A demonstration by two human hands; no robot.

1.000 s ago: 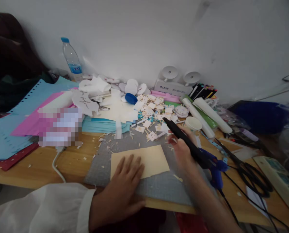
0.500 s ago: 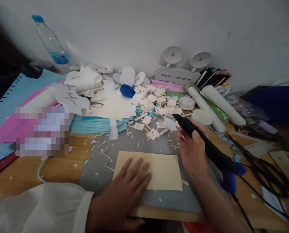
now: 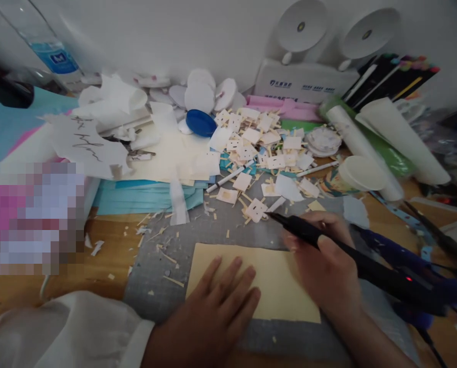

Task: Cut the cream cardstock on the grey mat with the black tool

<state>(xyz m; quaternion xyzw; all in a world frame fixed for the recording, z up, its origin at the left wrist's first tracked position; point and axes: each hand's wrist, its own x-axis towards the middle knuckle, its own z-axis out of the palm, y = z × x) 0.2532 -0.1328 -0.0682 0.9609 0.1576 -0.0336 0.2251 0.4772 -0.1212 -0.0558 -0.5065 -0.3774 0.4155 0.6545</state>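
A yellow rectangular sheet of paper (image 3: 282, 281) lies on the grey mat (image 3: 152, 276). My left hand (image 3: 221, 306) rests flat on the sheet's left part, fingers spread. My right hand (image 3: 328, 260) grips a black pen-like tool (image 3: 370, 266) with a small red light and a narrow tip pointing left. That tip is above the mat, beside a small white cut-out with a face (image 3: 256, 210). Behind it is a heap of similar cut-outs (image 3: 251, 138).
Blue sheets (image 3: 144, 199) and white scraps stand back left, near a bottle (image 3: 52, 51). A paper cup (image 3: 357, 174), rolled paper (image 3: 401, 138) and markers (image 3: 401, 76) are at the right. Blue-handled tool (image 3: 397, 250) lies beside my right arm.
The view has moved closer to the desk. My right hand and the black tool have lowered toward the yellow sheet's right side. My left hand stays flat on the sheet.
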